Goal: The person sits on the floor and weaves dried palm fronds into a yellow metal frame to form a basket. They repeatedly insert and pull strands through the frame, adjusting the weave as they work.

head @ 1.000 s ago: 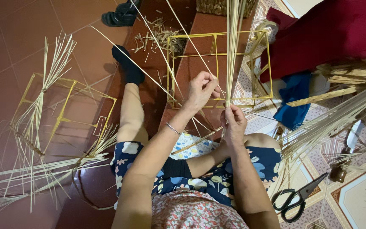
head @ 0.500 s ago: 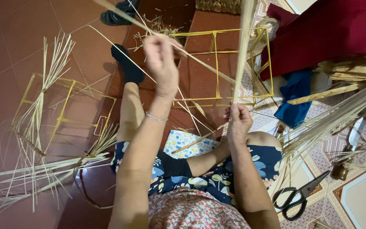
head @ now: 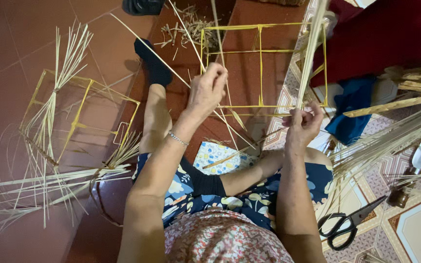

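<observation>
Fingers (head: 216, 78) of the left hand (head: 205, 92) are pinched on a thin, springy straw strip (head: 169, 68), while a light, brittle straw bundle (head: 312, 48) is clamped in the right hand (head: 302, 124) above the yellow frame (head: 260, 63), best gripped low.

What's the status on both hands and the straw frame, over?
Left hand pinching thin straw strands. Right hand gripping straw bundle against the yellow frame. Scissors idle on the floor, nothing blocking.
</observation>
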